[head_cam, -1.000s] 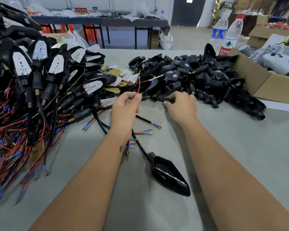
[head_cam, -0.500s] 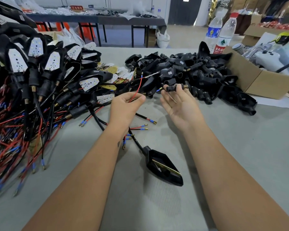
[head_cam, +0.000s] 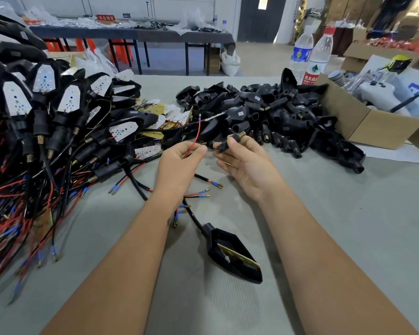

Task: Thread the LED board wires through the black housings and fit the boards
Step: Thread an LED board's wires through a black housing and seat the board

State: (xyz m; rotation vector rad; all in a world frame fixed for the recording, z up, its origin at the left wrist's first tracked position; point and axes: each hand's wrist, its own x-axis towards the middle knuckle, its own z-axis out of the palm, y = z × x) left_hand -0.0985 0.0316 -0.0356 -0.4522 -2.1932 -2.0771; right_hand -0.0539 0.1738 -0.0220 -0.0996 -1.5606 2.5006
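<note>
Far left, pile of finished lamps [head_cam: 46, 131] with red and black leads spilling over the grey table [head_cam: 348, 226]. Left hand [head_cam: 179, 163] pinches a red wire [head_cam: 196, 139] between thumb and fingertips, wire standing up. Right hand [head_cam: 247, 163], palm up, fingers curled on a small black stem [head_cam: 230, 141] with brass threaded end. Behind: heap of empty black housings [head_cam: 264, 112]. Near forearms, one housing [head_cam: 232, 257] with board tilted inside. Cardboard box [head_cam: 373, 126] at right.

Assembly workshop — heaped black housings [head_cam: 259, 117], cartons [head_cam: 373, 126].
</note>
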